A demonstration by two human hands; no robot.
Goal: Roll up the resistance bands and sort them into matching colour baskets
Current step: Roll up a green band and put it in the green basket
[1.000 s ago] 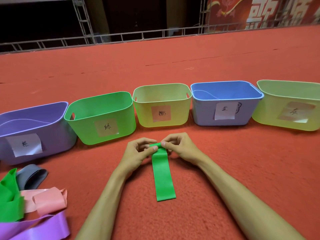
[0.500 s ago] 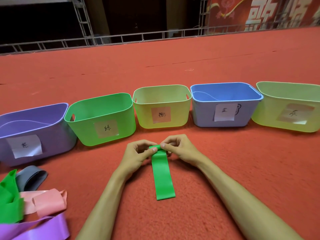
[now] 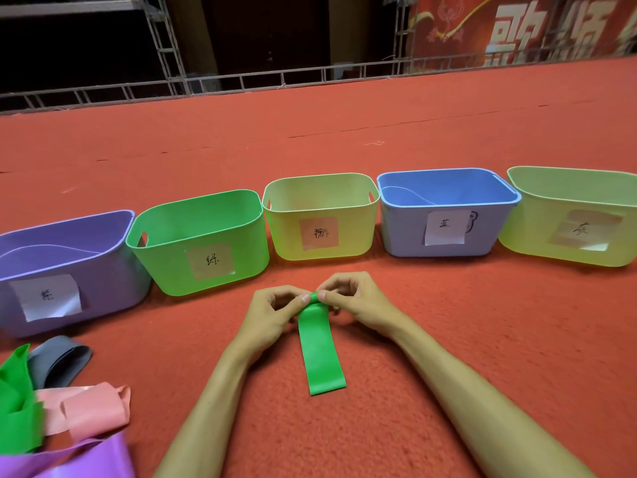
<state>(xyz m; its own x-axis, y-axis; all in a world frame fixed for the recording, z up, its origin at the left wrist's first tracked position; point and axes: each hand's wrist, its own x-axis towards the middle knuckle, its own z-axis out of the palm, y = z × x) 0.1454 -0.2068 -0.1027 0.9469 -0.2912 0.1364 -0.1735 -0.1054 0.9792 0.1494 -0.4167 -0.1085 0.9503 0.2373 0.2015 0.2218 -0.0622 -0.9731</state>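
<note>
A green resistance band (image 3: 320, 350) lies flat on the red carpet, its far end curled into a small roll. My left hand (image 3: 272, 315) and my right hand (image 3: 355, 301) both pinch that rolled end between thumbs and fingertips. Behind them stands a row of labelled baskets: purple (image 3: 103, 284), green (image 3: 165, 257), yellow (image 3: 358, 222), blue (image 3: 406, 232) and a pale yellow-green one (image 3: 531, 232). At the lower left lies a pile of loose bands: green (image 3: 17, 405), grey (image 3: 58, 360), pink (image 3: 89, 412) and purple (image 3: 79, 460).
Red carpet (image 3: 482, 339) stretches all around. A metal truss rail (image 3: 241, 81) runs along the carpet's far edge, with a red banner (image 3: 517, 29) behind it at the upper right.
The roll at the band's far end has grown a little and the flat part looks slightly shorter. Both hands stay at the same spot.
</note>
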